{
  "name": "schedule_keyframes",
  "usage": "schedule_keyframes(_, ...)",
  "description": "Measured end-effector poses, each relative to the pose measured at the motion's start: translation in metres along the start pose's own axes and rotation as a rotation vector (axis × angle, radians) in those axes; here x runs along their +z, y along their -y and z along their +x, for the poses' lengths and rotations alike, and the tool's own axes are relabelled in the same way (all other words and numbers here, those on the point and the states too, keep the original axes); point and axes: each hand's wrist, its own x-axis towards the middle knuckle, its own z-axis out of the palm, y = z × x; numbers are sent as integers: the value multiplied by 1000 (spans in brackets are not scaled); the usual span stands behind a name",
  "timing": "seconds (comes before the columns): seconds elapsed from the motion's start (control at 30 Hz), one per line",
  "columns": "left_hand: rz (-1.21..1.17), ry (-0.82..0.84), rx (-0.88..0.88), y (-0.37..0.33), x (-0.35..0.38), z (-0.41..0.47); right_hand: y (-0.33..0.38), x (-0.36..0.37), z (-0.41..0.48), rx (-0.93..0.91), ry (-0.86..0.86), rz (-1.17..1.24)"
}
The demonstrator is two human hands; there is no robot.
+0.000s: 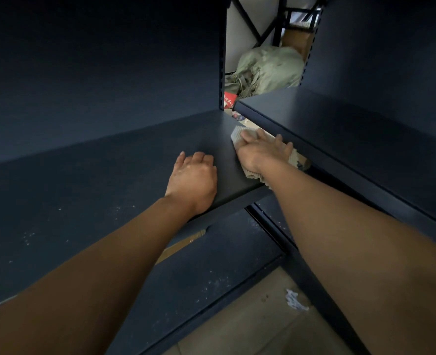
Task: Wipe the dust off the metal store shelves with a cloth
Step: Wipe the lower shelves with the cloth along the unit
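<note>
Nearest, below both forearms: lower shelf (206,278), dark blue metal, scattered with pale specks. A torn white paper scrap (296,301) lies on the floor just right of it.

Working level: dark blue metal shelf (109,180). Specks of dust show on its near part, well left of the left hand (193,179). That hand rests knuckles-up on the shelf near the front edge, fingers curled under, holding nothing. It looks like a brace.

Just right of it, the right hand (261,153) grips a beige ribbed cloth (237,135), fingers bent over it and thumb out to the left. It presses the cloth onto the shelf's right end. Cloth shows ahead of the thumb, under the wrist, and past the little finger toward the gap.

Step in hand, as I judge it: wiping the end edge and corner. To do it well:
- keep the cloth flat and bearing on the metal
- draw strokes along the edge toward the body so dust is not pushed into the gap
- take the speckled left part in overlapping passes
- refold to a clean face before the lower shelf

Right of the cloth, apart from it: the neighbouring shelf (352,129), set slightly higher.

Far, through the gap: green sack (270,69), with a cardboard box (297,41) behind it.
</note>
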Motion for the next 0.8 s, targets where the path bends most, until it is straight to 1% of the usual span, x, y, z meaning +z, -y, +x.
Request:
schedule_keyframes(0.13,7,-30,-6,1,-1,-1,-10,0,-2,80,-19,-9)
schedule_keyframes(0.27,-30,-63,-20,4,-6,-10,-7,-1,-8,70,-30,-20)
schedule_keyframes(0.43,-97,-130,-87,30,-20,-31,2,2,-20,48,-11,-39)
schedule_keyframes(0.6,-91,-138,-130,57,-31,-58,29,5,-46,-82,31,-12)
schedule_keyframes(0.8,-52,-169,-182,84,-42,-88,103,22,-94,-316,110,-9)
